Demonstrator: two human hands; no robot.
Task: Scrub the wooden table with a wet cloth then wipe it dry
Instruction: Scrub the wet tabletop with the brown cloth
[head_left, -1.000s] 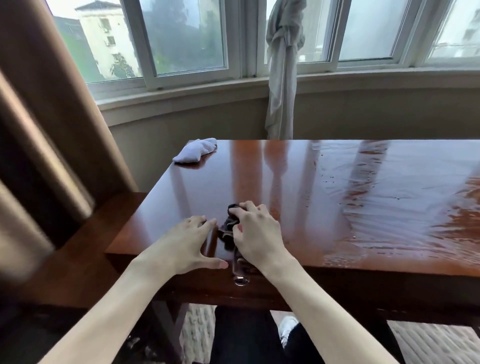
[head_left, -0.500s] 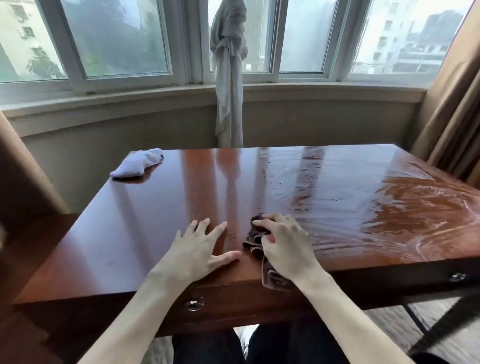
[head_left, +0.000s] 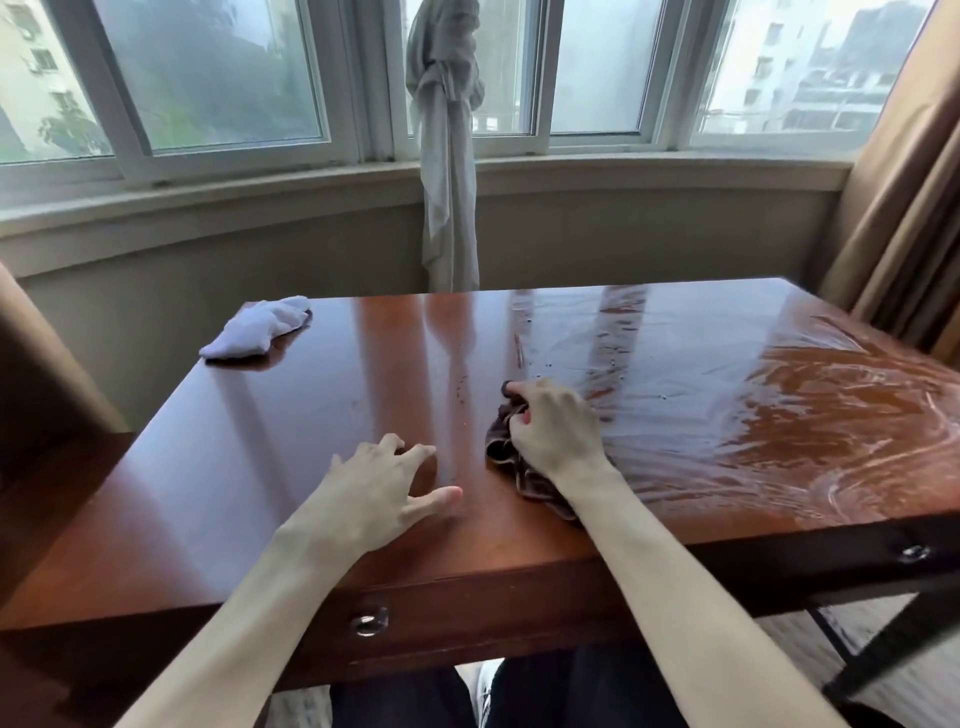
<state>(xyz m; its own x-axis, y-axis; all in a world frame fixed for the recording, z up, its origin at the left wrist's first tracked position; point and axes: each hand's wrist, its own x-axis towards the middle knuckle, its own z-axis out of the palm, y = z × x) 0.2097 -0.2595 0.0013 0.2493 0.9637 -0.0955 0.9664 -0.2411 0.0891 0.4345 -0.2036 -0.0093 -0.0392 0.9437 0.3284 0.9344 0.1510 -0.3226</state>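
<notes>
A glossy reddish wooden table (head_left: 291, 467) fills the view; its right half shines with wet streaks and droplets, its left half looks dry. My right hand (head_left: 558, 431) grips a dark brown wet cloth (head_left: 501, 449) bunched on the tabletop near the middle front, with part of the cloth trailing under my wrist. My left hand (head_left: 379, 493) rests flat on the dry wood to the left of the cloth, fingers spread, holding nothing. A white cloth (head_left: 257, 328) lies crumpled at the table's far left corner.
A drawer with a metal ring pull (head_left: 370, 621) faces me under the front edge; another pull (head_left: 912, 552) sits at the right. Behind the table a knotted pale curtain (head_left: 447, 171) hangs by the bay window. Brown drapes (head_left: 904, 208) hang at right.
My right hand has slid the dark cloth away from the front edge, farther onto the table and toward the wet side. The left hand stays flat. The view has swung right.
</notes>
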